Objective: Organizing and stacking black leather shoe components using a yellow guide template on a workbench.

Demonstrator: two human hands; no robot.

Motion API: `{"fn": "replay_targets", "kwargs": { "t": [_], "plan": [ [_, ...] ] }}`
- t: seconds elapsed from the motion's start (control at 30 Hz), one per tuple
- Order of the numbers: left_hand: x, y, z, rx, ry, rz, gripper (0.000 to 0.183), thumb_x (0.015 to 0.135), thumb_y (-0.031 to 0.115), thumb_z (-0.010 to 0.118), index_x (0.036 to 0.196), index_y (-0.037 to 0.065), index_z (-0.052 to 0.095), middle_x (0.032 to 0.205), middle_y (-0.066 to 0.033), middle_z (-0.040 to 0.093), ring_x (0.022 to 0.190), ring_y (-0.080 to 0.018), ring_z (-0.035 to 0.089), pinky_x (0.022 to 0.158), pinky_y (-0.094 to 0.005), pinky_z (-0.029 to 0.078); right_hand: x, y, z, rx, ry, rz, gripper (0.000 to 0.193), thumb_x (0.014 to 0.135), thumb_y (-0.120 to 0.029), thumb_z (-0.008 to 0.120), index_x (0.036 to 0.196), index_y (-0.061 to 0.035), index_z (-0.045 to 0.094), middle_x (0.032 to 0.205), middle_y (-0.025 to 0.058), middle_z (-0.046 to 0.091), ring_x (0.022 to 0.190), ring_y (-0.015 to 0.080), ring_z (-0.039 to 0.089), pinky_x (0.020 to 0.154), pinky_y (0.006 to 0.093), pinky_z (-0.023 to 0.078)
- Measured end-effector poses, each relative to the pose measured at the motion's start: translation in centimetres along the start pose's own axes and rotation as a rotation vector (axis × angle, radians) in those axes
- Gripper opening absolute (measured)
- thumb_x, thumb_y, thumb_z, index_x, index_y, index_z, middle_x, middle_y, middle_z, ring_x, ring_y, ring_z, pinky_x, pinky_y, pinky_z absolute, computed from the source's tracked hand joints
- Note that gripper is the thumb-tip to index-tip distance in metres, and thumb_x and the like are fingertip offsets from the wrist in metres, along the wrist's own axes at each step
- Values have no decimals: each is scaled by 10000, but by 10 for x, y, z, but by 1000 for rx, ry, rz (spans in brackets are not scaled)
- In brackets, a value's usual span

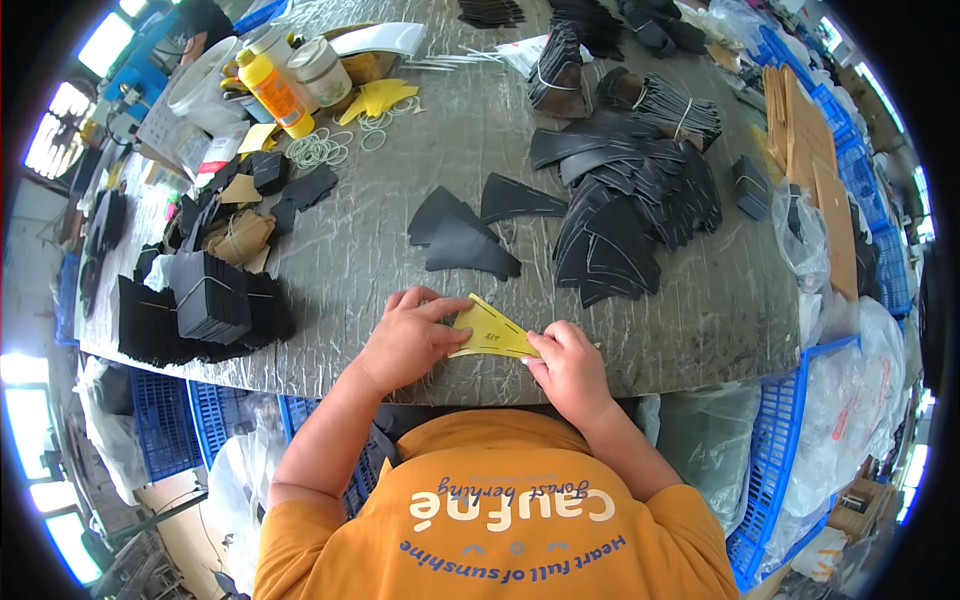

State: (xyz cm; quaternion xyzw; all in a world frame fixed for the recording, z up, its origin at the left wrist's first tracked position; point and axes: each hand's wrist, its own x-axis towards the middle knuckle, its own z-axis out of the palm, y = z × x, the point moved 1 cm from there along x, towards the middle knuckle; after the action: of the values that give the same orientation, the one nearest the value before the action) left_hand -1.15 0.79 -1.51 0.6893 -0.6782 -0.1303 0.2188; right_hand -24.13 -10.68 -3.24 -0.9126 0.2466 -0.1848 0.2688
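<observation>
A yellow, roughly triangular template (491, 331) with dark slots and handwritten marks lies near the table's front edge. On its left side, my left hand (410, 338) grips it, thumb and fingers spread over the edge. My right hand (570, 368) pinches its right tip between thumb and fingers. Whether a dark piece lies beneath the template cannot be made out. Just beyond my hands are two overlapping black curved pieces (462, 245), and a single black piece (520, 198) with a pale line rests beside them. A big fanned pile of black pieces (610, 240) spreads farther right.
Banded black bundles (213, 300) stand at the left front. A yellow bottle (272, 92), a white jar (320, 72) and pale rubber bands (318, 148) sit back left. More tied stacks (680, 108) lie back right. Blue crates (775, 460) flank the table below.
</observation>
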Motion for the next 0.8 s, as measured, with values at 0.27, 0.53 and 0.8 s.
{"fn": "replay_targets", "kwargs": {
  "t": [0.27,0.53,0.8],
  "plan": [
    [3,-8,-5,53,-103,77,321,737,110,741,998,292,788,1288,47,651,1145,-250,547,1033,-416,377,37,-23,-22,21,289,-275,139,869,-95,699,980,-53,626,940,101,590,878,315,609,700,420,500],
    [6,-10,-4,72,-88,103,304,752,161,742,1004,321,794,1277,82,652,1147,-234,544,1015,-416,381,39,-39,28,607,-72,-24,86,900,-54,673,905,-32,590,810,181,639,728,382,629,651,421,492],
    [6,-10,-5,31,-121,94,310,725,122,747,975,298,800,1308,43,647,1159,-251,533,1064,-433,344,41,-37,32,515,-90,-49,94,892,-32,678,904,-29,585,815,170,656,749,376,654,655,413,515]
  ]
}}
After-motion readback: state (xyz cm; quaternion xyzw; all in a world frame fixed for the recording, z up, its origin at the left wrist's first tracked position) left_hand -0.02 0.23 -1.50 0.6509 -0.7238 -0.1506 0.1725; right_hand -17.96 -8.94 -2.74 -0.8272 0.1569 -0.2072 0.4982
